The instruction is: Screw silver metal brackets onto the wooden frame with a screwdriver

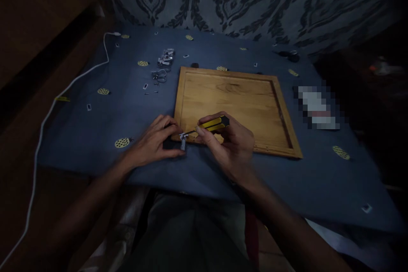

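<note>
A wooden tray-like frame (236, 106) lies on a blue patterned cloth (95, 136). My right hand (229, 144) is closed round a yellow-and-black screwdriver (213, 124), its tip pointing left at the frame's near-left corner. There a small metal bracket (183, 139) sits against the wood. My left hand (156, 140) is curled at that corner, fingertips pinching the bracket and pressing it to the frame.
A heap of small metal fittings (165, 58) and loose screws (151, 89) lies at the back left of the cloth. A white cable (47, 114) runs down the left side. A blurred-out patch (318, 108) sits right of the frame. Patterned fabric hangs behind.
</note>
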